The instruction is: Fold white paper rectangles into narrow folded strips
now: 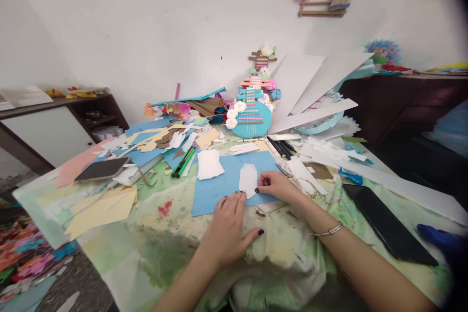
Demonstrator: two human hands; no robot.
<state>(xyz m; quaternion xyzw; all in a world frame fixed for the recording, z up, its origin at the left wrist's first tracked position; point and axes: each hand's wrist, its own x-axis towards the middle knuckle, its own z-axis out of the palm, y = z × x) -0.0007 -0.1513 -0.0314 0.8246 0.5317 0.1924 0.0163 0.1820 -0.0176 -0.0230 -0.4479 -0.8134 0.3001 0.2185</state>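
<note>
A white paper piece (248,181) with clipped upper corners lies on a blue sheet (210,199) in front of me. My left hand (230,224) rests palm down at the sheet's near edge. Its fingers are stretched out, with their tips by the bottom of the white piece, and the thumb is spread to the right. My right hand (274,184) is closed in a pinch at the right edge of that piece. A stack of white paper pieces (209,165) sits on the sheet's left part.
Left of the sheet are a green cutter (184,163), a phone (102,169) and paper scraps (161,139). Black pens (281,148) lie behind my right hand; a black tablet or phone (387,224) lies beside that forearm. A blue paper lute-like instrument (252,119) stands at the back.
</note>
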